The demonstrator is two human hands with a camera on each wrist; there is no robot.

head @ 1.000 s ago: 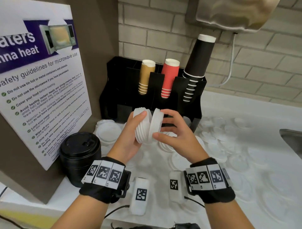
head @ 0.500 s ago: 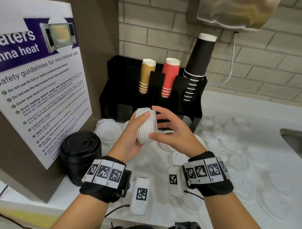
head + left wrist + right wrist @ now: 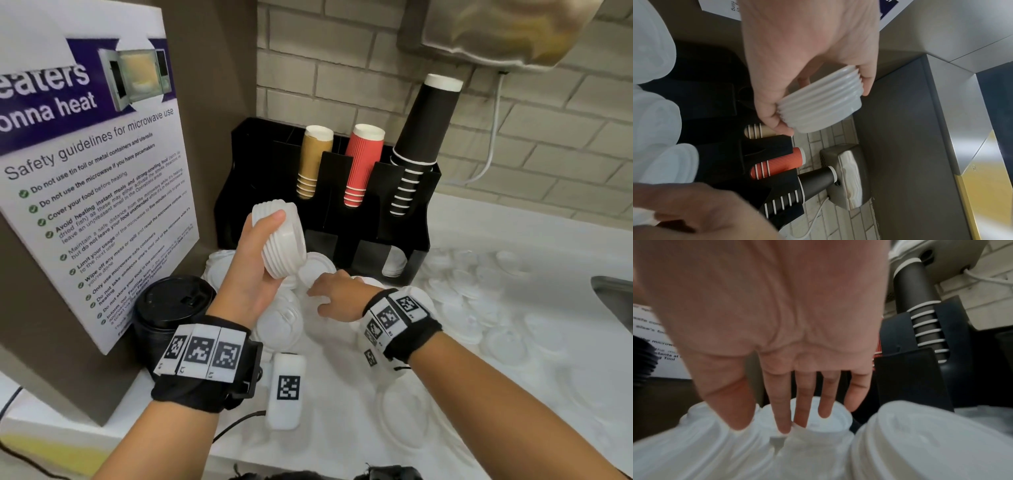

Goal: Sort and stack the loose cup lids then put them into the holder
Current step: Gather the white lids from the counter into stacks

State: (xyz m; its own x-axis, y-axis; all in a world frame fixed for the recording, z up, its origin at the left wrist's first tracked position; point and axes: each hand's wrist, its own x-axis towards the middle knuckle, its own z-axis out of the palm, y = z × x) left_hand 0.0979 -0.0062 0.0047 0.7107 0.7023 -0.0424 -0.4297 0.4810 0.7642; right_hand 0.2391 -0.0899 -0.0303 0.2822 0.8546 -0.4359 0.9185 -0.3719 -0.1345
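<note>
From the head view, I am holding a nested stack of white plastic cup lids (image 3: 282, 240) in my left hand (image 3: 255, 270), thumb on its upper end and the fingers curled round the far side, raised in front of the black plastic cup-and-lid holder (image 3: 400, 205) standing at the surface's back edge. My right hand (image 3: 337, 296) is reaching down into the loose white lids (image 3: 479, 308) strewn over the white surface (image 3: 342, 428); its fingers are bent onto one, though I cannot tell whether they have closed on it. A stack of black lids (image 3: 174, 308) is sitting at the left edge.

From the left wrist view, the left hand (image 3: 809, 53) is gripping the white stack (image 3: 820, 104) firmly, about eight lids deep.

From the right wrist view, the right hand (image 3: 777, 321) is spreading nearly straight fingers (image 3: 781, 412) down onto a small white lid (image 3: 818, 420) among larger ones; nothing is pinched yet.

I am judging the job as far from done: one stack is partly built, many lids are lying unsorted, and nothing I can see has gone into the holder's lid slots.
</note>
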